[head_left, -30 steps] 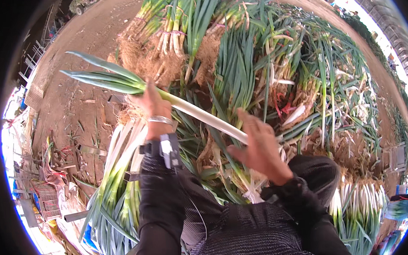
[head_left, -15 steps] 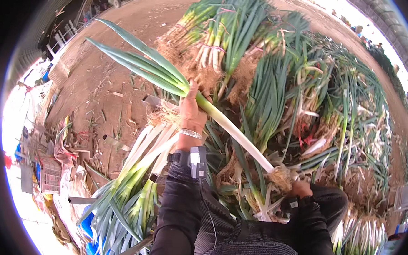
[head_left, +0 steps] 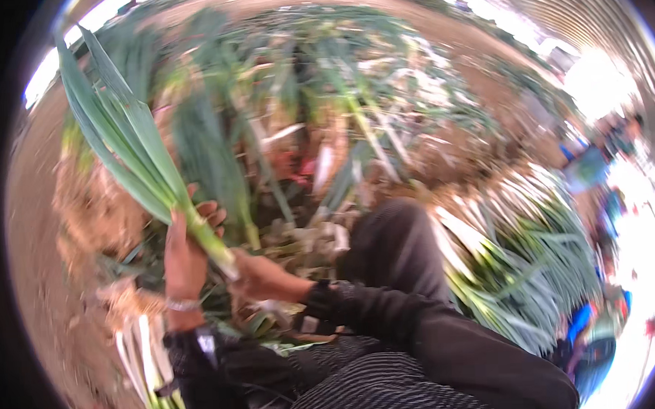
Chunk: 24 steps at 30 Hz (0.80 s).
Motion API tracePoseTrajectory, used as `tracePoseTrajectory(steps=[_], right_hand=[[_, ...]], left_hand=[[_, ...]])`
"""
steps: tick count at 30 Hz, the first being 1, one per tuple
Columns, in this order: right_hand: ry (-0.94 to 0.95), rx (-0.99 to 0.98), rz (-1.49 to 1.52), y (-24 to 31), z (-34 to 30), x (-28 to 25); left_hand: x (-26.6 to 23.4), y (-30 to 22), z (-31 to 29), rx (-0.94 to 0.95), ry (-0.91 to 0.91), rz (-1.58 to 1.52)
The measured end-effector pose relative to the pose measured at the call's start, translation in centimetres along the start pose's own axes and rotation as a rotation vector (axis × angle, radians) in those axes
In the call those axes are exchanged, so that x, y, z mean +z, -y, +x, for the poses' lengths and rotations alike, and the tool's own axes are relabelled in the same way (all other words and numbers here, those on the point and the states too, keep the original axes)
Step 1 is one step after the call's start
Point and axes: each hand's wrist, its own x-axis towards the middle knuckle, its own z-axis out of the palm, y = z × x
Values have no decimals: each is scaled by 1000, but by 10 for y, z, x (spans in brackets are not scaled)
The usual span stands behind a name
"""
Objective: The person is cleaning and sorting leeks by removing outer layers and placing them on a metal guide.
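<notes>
One leek has its lower end hidden by the right hand.

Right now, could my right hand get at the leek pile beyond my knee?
Probably not directly: your right hand is busy at the held leek, and your knee stands between hand and leek pile.

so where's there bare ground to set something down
Brown ground looks mostly bare left of the root clumps, and in a strip beyond the leek heap. It's crowded on that heap, along the leek row right of the knee, and around the left hand and right hand, gripping one leek.
</notes>
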Motion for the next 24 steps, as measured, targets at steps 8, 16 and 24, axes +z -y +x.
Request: tracePoseTrajectory(steps=[8,16,24], right_hand=[[-452,-258,501,3,-72,-127],[-1300,-140,173,-83,-207,-307],[-1764,458,1146,-306,-383,-275]], left_hand=[[14,9,-8,-53,143,391],[-4,-5,-15,-122,-30,436],[-17,-8,-16,-140,-99,382]])
